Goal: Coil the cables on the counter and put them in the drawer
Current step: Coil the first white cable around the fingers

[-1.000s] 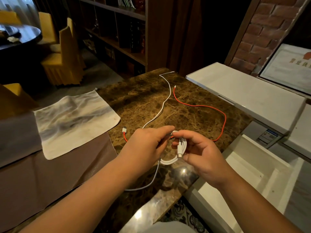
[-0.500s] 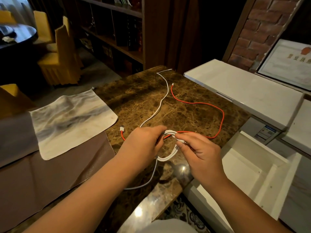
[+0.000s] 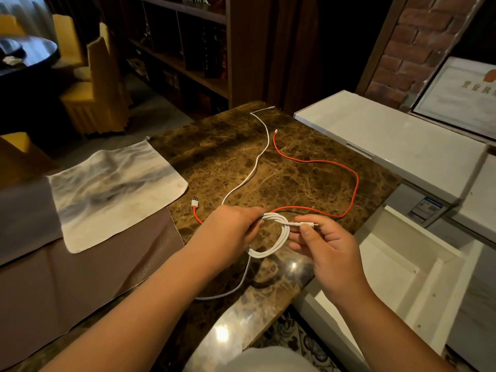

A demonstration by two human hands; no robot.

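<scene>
A: Where is the white cable right now?

B: You hold it in both hands, above the near edge of the marble desk. Your left hand has a closed grip on the top of a small coil, pinching the loops together. Your right hand has a closed grip on the plug end, thumb and fingers around it.

A: Which way does the plug point?

B: To your right, toward the open drawer. That short end runs roughly level from left to right between your hands. The coil hangs below your left hand's grip, its long axis slanting down and toward you.

A: And the rest of the cable?

B: One strand drops from the coil and curves left over the desk's near edge. Another runs away from your left hand across the desk to the far corner, its long axis pointing away from you.

A: What about the red cable?

B: It lies loose on the desk. One plug sits just beside the cloth, the other near the far stretch of the white cable, and a wide loop bulges right.
</scene>
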